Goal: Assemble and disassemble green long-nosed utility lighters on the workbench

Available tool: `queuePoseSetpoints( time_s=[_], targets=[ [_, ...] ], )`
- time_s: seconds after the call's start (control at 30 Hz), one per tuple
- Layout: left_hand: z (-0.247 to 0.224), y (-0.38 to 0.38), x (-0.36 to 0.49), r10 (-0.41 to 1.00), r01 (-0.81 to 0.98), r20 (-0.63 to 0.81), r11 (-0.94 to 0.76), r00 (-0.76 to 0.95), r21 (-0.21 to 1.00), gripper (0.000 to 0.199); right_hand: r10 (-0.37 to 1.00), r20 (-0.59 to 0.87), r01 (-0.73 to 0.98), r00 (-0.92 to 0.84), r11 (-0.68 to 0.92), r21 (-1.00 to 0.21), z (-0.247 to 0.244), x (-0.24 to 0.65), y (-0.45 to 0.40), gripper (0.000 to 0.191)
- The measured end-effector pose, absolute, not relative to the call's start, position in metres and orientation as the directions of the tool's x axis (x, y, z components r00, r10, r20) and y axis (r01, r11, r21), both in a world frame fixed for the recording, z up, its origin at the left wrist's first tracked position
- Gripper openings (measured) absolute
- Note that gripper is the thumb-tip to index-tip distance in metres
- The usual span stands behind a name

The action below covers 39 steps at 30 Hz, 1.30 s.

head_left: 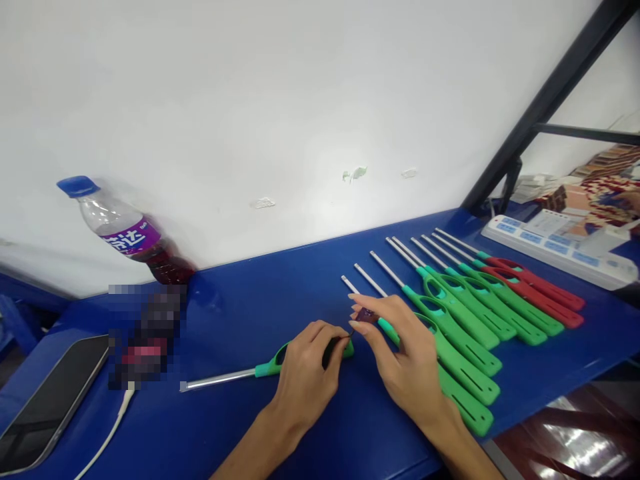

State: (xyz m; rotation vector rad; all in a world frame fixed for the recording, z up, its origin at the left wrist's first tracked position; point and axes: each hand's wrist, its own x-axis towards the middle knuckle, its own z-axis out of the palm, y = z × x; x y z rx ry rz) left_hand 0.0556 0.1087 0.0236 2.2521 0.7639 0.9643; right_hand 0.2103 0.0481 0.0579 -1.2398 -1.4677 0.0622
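A long-necked gas lighter with a green handle (273,363) lies on the blue table, its metal tube pointing left. Over its handle is my left hand (311,363), thumb and forefinger closed in a pinch; a thin dark strand (351,333) shows at the fingertips. Just right of it, my right hand (400,353) is closed on a small dark reddish block (367,315), held between thumb and fingers. My two sets of fingertips nearly meet. Part of the lighter's handle is hidden beneath my left hand.
Several more green lighters (465,350) and two red ones (540,283) lie in a row on the right. A white power strip (560,250) is behind them. At left are a drink bottle (125,230), a phone (53,400), a blurred-out object and a white cable (113,430).
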Motion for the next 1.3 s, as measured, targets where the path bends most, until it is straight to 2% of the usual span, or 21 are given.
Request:
queuePoseSetpoints(
  time_s=[0.33,0.53,1.0,1.3],
  targets=[
    [0.0212,0.1104,0.0545,0.680,0.280,0.418,-0.671,0.603,0.687,0.012,0.687,0.709,0.620,0.157,0.490,-0.612,0.0586,0.2096,0.0451,0.051],
    [0.0193,0.1103,0.0550,0.673,0.301,0.419,-0.686,0.610,0.663,0.013,0.674,0.705,0.630,0.223,0.452,-0.632,0.0582,0.2096,0.0474,0.041],
    [0.0201,0.1114,0.0550,0.653,0.314,0.425,-0.711,0.627,0.629,0.015,0.700,0.690,0.611,0.184,0.469,-0.638,0.0592,0.2098,0.0460,0.043],
    [0.0197,0.1123,0.0543,0.645,0.315,0.423,-0.718,0.636,0.621,0.016,0.697,0.708,0.624,0.118,0.503,-0.599,0.0585,0.2084,0.0446,0.055]
  ],
)
